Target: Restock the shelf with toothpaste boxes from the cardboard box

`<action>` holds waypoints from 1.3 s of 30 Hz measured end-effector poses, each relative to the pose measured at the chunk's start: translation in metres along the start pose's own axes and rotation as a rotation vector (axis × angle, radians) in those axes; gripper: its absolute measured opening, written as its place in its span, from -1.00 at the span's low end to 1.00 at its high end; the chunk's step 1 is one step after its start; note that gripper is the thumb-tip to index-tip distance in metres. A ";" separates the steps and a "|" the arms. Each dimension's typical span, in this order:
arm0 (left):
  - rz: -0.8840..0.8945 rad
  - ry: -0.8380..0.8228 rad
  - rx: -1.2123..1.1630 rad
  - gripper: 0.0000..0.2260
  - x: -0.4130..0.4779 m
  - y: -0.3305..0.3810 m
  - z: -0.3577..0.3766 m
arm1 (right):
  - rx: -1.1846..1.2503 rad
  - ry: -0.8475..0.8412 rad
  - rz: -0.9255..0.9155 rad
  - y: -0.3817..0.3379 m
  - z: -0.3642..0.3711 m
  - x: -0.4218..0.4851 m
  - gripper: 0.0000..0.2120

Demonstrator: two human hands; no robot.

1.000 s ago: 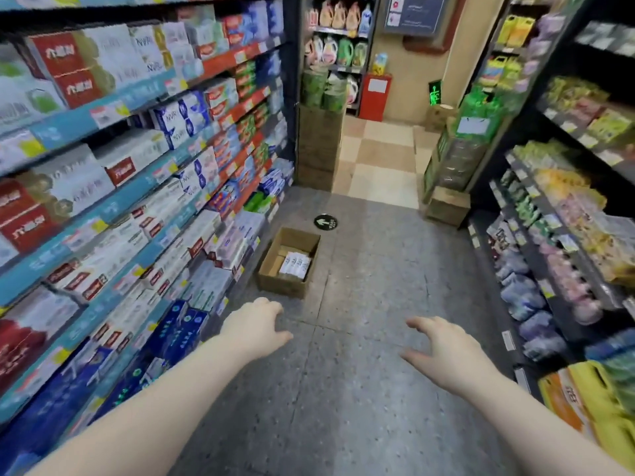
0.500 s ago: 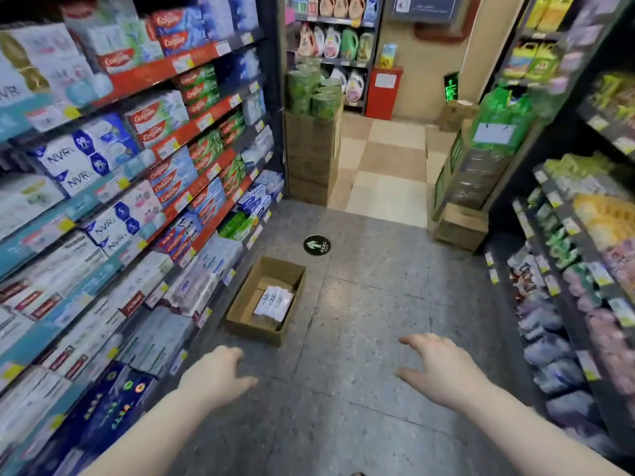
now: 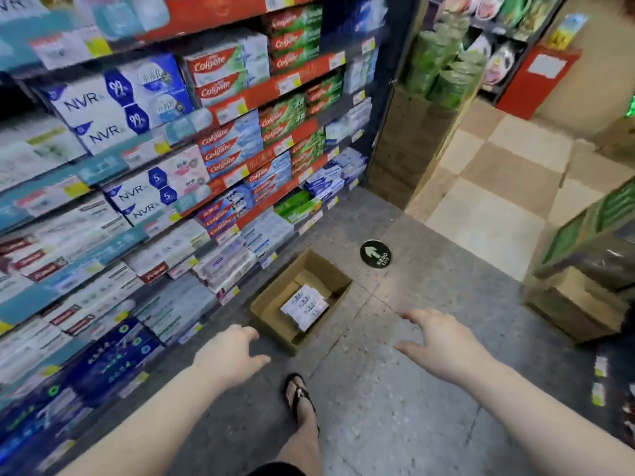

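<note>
While neither hand has reached it, the cardboard box (image 3: 299,299) sits open on the floor (image 3: 395,389), pushed close to the foot of the shelf (image 3: 144,235). Inside lies a small flat batch of white toothpaste boxes (image 3: 304,306), print too blurred to read, filling only part of the bottom; bare cardboard shows around them. Their long axis runs diagonally, from near-right to far-left in the head view, roughly along the carton's own length.

Left hand (image 3: 231,355) is just short of the carton's near corner, fingers loosely spread and empty. Right hand (image 3: 443,345) is farther off to the right, over bare floor, fingers splayed wide, also holding nothing. So the stock lies ahead and slightly right of the left hand, ahead and left of the right hand; the left is clearly nearer.

A sandalled foot (image 3: 299,396) is planted just behind the carton, between the two arms. The shelf rows to the left look full of toothpaste, Colgate and NVR among it; no obvious gap is visible, motion blur hides much.

Judgement: approach phase, nothing restocked from this reach so far. Next grab probably needs a downward reach into the carton, fingers closing across the short side of the packs.
</note>
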State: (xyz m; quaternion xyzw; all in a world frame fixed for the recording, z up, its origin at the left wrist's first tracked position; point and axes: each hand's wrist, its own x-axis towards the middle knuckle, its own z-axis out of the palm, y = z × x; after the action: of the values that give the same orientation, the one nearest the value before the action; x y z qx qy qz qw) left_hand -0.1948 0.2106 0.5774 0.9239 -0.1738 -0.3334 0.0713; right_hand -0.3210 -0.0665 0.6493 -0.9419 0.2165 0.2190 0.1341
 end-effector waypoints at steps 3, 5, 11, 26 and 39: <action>-0.055 -0.050 -0.034 -0.52 0.055 0.006 -0.019 | -0.067 -0.054 -0.018 0.003 -0.026 0.067 -0.46; -0.065 -0.051 -0.052 -0.53 0.092 0.014 -0.035 | -0.093 -0.055 -0.030 0.004 -0.043 0.111 -0.46; -0.122 -0.017 -0.223 -0.42 0.185 0.036 -0.079 | -0.130 -0.176 -0.128 -0.003 -0.071 0.227 -0.47; -0.571 -0.050 -0.661 -0.50 0.321 0.070 0.012 | -0.396 -0.526 -0.578 -0.049 -0.031 0.536 -0.62; -0.639 0.073 -0.685 -0.60 0.458 0.054 0.151 | -0.534 -0.652 -0.725 -0.050 0.186 0.671 -0.55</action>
State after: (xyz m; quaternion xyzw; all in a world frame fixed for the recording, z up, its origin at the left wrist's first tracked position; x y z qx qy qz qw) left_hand 0.0220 -0.0110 0.2041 0.8654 0.2422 -0.3443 0.2718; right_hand 0.1803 -0.1926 0.1801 -0.8410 -0.2369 0.4861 0.0176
